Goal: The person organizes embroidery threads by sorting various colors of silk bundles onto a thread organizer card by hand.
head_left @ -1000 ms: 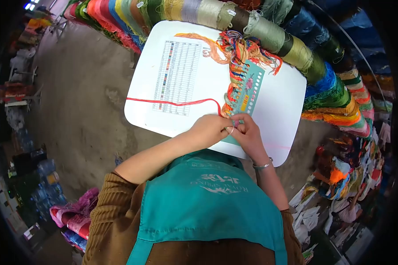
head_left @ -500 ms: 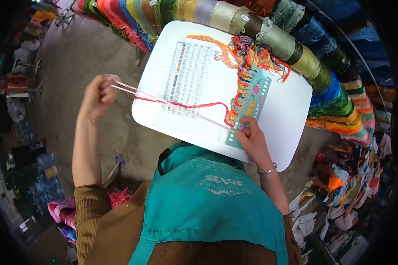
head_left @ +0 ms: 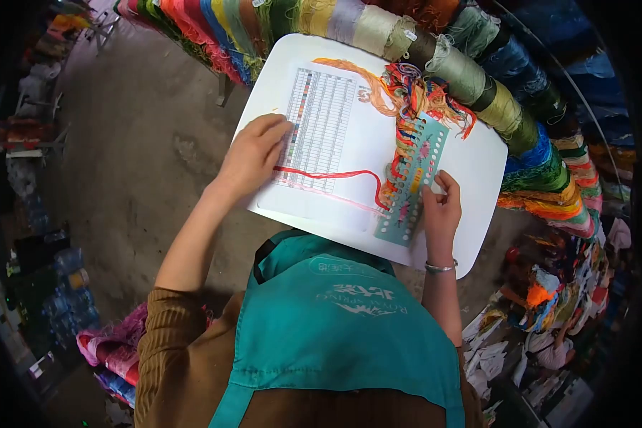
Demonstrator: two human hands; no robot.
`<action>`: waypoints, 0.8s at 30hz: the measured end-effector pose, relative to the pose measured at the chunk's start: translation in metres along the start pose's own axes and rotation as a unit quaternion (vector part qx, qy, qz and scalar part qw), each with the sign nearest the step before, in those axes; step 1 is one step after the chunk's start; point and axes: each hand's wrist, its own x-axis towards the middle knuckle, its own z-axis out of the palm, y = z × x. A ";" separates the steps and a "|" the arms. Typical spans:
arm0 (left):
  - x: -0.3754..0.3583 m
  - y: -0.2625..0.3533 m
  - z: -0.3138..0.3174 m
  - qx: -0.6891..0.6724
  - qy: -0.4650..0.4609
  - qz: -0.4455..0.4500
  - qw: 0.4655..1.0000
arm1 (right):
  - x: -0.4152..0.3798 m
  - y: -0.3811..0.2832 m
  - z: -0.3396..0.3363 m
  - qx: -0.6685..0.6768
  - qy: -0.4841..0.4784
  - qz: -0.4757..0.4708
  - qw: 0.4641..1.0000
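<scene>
A teal thread card [head_left: 432, 153] with punched holes along its edges lies slanted on a white board [head_left: 471, 235]. Looped through its left holes are many colored threads, bunched in a tangle [head_left: 414, 89] at the top. From a lower hole, a red thread [head_left: 335, 174] and a pale pink thread [head_left: 328, 197] run left across a printed chart [head_left: 328, 121]. My left hand [head_left: 253, 158] rests on the chart's left side with fingers stretched out, near the ends of both threads. My right hand [head_left: 442, 210] is at the card's right edge, thumb beside it, fingers loosely bent and apart.
Thick rolls of colored yarn [head_left: 456, 71] line the far side of the board. Pink and blue yarn bundles [head_left: 118, 349] lie at lower left, near blue-tinted bottles [head_left: 71, 292]. Another person [head_left: 553, 349] and piled yarn [head_left: 542, 285] are at lower right.
My left hand has come right and down onto the chart; the pink thread, earlier pulled taut, now lies on it. My right hand has moved from the card's lower holes to its right edge.
</scene>
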 end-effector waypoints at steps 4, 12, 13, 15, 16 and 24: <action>0.004 -0.006 0.015 0.061 -0.006 0.049 0.997 | 0.012 0.000 0.009 0.073 0.013 0.052 0.996; 0.003 -0.010 0.016 0.056 -0.003 0.045 0.997 | 0.030 -0.017 0.031 -0.248 0.081 -0.120 0.958; 0.004 -0.009 0.016 0.068 0.000 0.045 0.997 | 0.033 -0.019 0.035 -0.290 0.101 -0.152 0.939; 0.005 -0.010 0.017 0.058 -0.007 0.038 0.998 | 0.038 -0.020 0.040 -0.302 0.099 -0.157 0.935; 0.005 -0.011 0.017 0.048 -0.013 0.030 0.998 | 0.040 -0.018 0.042 -0.315 0.095 -0.161 0.930; 0.002 -0.010 0.016 0.081 -0.021 0.025 0.996 | 0.046 0.008 0.055 -0.332 0.134 -0.177 0.917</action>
